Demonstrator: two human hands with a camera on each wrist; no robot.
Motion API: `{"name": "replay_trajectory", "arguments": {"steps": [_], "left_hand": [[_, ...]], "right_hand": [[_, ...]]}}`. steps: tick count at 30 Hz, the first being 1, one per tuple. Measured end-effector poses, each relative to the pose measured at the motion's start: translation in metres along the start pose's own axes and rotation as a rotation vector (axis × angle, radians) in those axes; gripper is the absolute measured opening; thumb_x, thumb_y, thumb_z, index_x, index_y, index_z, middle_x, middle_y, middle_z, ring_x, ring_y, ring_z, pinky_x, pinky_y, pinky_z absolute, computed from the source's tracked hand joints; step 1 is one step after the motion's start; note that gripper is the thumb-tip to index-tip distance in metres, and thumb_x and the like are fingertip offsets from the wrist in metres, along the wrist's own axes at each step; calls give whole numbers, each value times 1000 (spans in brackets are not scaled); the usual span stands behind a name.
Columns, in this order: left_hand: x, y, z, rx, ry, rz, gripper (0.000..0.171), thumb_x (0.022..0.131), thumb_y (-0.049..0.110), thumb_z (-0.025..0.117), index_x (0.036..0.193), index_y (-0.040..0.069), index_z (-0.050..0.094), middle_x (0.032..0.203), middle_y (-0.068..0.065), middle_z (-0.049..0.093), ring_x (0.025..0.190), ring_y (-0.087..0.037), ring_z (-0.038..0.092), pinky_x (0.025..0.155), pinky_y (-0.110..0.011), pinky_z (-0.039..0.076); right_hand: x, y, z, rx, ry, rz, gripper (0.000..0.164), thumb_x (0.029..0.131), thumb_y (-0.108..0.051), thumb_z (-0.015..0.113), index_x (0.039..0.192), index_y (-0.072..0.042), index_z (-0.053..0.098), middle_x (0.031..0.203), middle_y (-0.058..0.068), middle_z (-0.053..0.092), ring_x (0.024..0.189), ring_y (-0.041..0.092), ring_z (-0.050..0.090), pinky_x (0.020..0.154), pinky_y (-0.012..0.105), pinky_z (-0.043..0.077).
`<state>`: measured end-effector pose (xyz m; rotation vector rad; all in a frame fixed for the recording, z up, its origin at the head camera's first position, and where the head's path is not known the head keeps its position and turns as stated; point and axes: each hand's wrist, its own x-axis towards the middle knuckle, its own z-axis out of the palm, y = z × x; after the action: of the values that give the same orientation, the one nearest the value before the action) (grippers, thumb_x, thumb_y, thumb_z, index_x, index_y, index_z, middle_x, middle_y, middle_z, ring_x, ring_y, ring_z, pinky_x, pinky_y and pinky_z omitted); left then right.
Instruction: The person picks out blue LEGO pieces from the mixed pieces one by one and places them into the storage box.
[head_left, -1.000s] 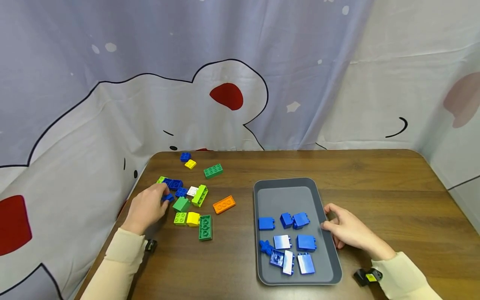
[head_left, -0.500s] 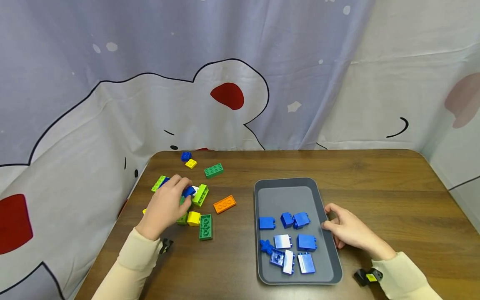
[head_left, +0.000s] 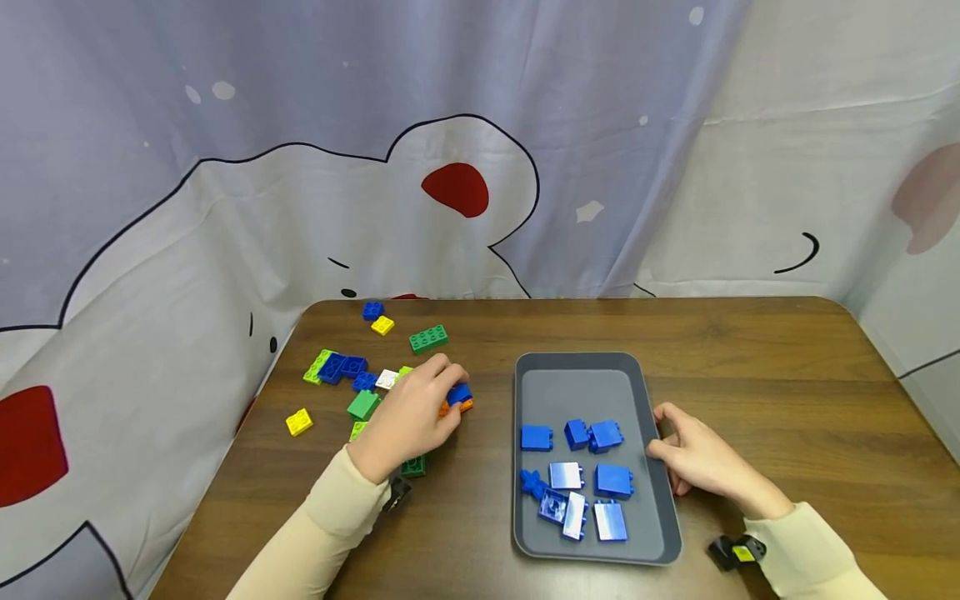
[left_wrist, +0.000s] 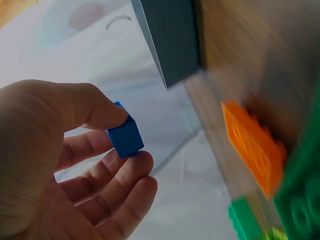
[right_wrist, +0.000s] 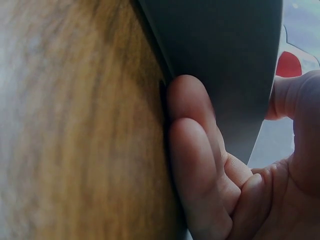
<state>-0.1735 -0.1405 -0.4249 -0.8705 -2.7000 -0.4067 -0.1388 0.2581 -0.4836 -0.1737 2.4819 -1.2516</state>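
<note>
My left hand (head_left: 408, 417) pinches a small blue building brick (left_wrist: 126, 138) between thumb and fingers, above the orange brick (left_wrist: 250, 145) in the left wrist view. In the head view this hand partly covers the orange brick and several green bricks. My right hand (head_left: 701, 457) grips the right side of a grey tray (head_left: 577, 387). Its thumb reaches over the rim, while the fingers lie against the outer wall (right_wrist: 235, 55) in the right wrist view. Several blue bricks (head_left: 613, 480) and a blue star-like piece (head_left: 533, 483) lie in the tray's nearer half.
Left of the tray, loose bricks are spread on the wooden table (head_left: 787, 367): several dark blue ones (head_left: 354, 366), a white one (head_left: 386, 379), yellow ones (head_left: 298, 422) and green ones (head_left: 428, 338). A patterned curtain (head_left: 585, 150) hangs behind the table.
My left hand has picked up a blue brick from the loose bricks and carried it rightward toward the tray. The tray has shifted slightly under my right hand, which stays at its side.
</note>
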Motion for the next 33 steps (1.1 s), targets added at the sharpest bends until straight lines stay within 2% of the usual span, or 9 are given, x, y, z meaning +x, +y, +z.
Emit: {"name": "replay_trajectory", "arguments": {"steps": [5,13,22,28,33], "left_hand": [[13,23,7,-8,-25,51,29,82,20,71,110,16,64,97,5,56,78,-5,52,74,-22,53],[28,50,19,-7,-81,118,31,84,23,71,112,15,62,99,2,55,79,-8,52,74,-21,53],[32,71,33,-18,-141,190,27,85,24,71,110,17,63,98,3,53,81,-8,52,78,-22,55],[34,85,43,12,-171,253,28,86,25,70,112,17,62,98,3,53,79,-7,49,74,-19,53],[37,93,50,46,-164,309,29,85,23,68,113,17,61,97,3,52,77,-6,46,71,-19,51]], "right_hand": [[0,0,1,-2,9,2,40,86,-9,58,121,-1,39,52,7,57,38,20,55,38,37,49],[-1,0,1,-8,14,7,40,86,-8,58,121,-1,39,53,7,57,39,20,55,38,37,49],[0,-1,1,-9,19,13,40,85,-9,58,121,-2,40,53,7,58,39,20,55,38,37,49],[-1,-1,0,-12,14,7,40,85,-8,57,121,-1,39,53,6,58,38,20,56,38,37,49],[-1,-1,0,-11,11,6,41,85,-8,57,121,0,39,53,6,58,38,20,55,38,37,49]]}}
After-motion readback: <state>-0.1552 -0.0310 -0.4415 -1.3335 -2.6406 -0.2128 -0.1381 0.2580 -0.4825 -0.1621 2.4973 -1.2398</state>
